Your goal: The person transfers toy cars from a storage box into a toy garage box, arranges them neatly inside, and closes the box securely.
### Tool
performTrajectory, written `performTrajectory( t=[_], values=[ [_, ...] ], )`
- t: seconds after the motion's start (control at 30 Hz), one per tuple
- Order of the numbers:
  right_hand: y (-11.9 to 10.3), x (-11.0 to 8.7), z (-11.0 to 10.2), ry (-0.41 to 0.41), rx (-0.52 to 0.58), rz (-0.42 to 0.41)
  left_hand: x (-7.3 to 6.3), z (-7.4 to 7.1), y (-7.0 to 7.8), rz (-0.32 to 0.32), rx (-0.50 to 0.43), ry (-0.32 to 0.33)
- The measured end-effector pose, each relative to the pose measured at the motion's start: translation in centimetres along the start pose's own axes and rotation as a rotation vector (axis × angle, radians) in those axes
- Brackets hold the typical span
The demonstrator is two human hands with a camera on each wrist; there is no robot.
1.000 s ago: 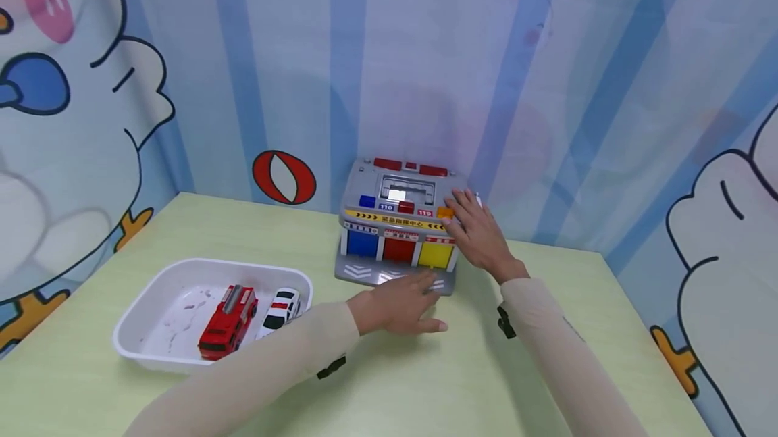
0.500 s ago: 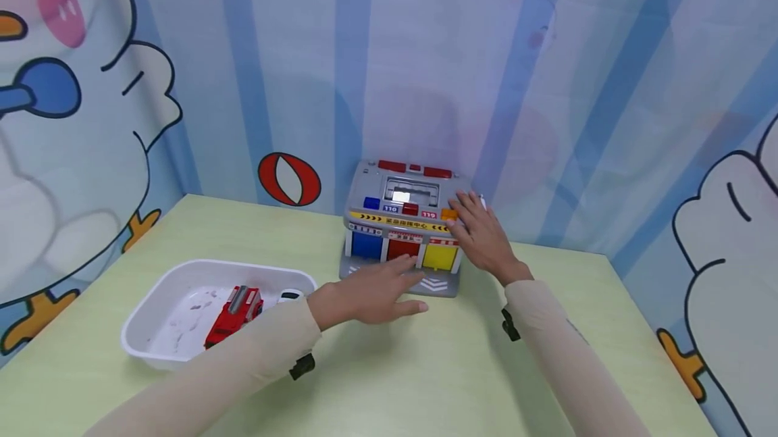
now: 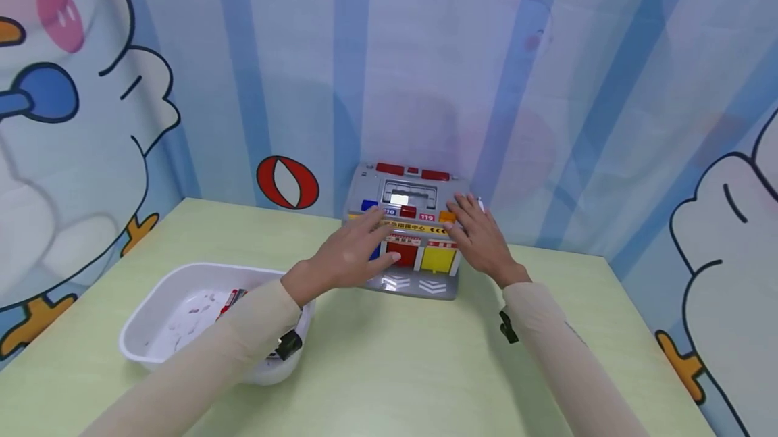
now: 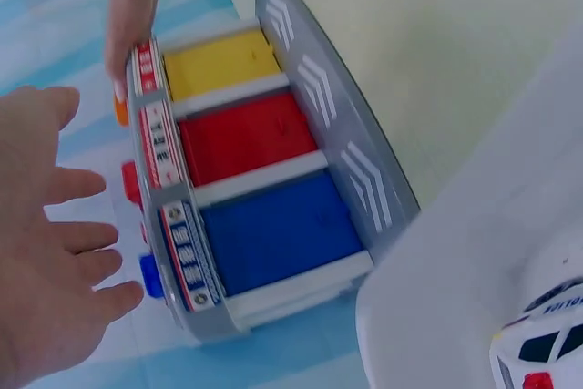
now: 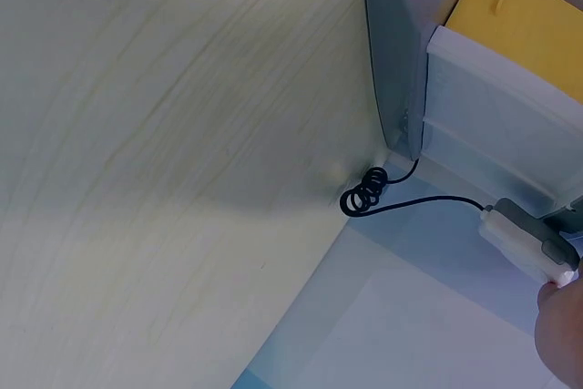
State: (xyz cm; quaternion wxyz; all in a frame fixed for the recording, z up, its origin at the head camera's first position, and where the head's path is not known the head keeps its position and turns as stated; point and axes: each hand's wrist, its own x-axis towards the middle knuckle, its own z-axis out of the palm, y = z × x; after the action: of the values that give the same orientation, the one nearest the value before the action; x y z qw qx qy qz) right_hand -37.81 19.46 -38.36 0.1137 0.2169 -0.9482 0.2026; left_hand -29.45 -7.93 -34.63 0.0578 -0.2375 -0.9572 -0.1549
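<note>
A grey toy garage (image 3: 419, 226) with blue, red and yellow doors stands at the back of the table, all three doors down. My left hand (image 3: 343, 253), fingers spread, hovers over its front left, overlapping the blue button in the head view. In the left wrist view, the fingertips of the left hand (image 4: 55, 243) lie close to the blue button (image 4: 152, 276). My right hand (image 3: 481, 238) rests on the roof's right end with extended fingers beside the orange button (image 3: 446, 217). Its thumb side shows next to a white-and-grey toy handset (image 5: 528, 241).
At the left is a white plastic bin (image 3: 164, 288). It holds a red toy truck (image 3: 229, 302), mostly behind my left sleeve, and a white toy car (image 4: 547, 343). A black coiled cord (image 5: 364, 190) joins handset and garage. A printed curtain (image 3: 413, 52) hangs behind.
My left hand has moved left and up, from the ramp in front of the garage to its roof's left front edge. My right hand stays on the right end.
</note>
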Motion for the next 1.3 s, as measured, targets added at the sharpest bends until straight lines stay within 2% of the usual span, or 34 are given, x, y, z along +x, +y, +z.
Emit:
performTrajectory(
  t=[0.17, 0.37, 0.53, 0.77, 1.03, 1.3],
  values=[
    [0.1, 0.1, 0.1, 0.001, 0.005, -0.001, 1.6, -0.2, -1.9, -0.125, -0.014, 0.081],
    [0.2, 0.0, 0.1, 0.012, 0.003, -0.006, 3.8, -0.2, -3.2, -0.204, -0.005, 0.112],
    [0.3, -0.2, 0.1, 0.012, 0.019, 0.000, 5.7, 0.2, -3.7, -0.224, -0.007, 0.126],
    [0.2, -0.1, 0.3, 0.015, 0.005, 0.000, 7.4, 0.9, -4.1, -0.227, -0.085, 0.117],
    [0.1, 0.0, 0.3, 0.017, 0.009, 0.004, 8.5, 1.1, -4.4, -0.256, -0.102, 0.104],
    [0.2, 0.0, 0.3, 0.018, 0.001, 0.009, 9.0, 1.1, -4.3, -0.250, -0.062, 0.103]
  ],
)
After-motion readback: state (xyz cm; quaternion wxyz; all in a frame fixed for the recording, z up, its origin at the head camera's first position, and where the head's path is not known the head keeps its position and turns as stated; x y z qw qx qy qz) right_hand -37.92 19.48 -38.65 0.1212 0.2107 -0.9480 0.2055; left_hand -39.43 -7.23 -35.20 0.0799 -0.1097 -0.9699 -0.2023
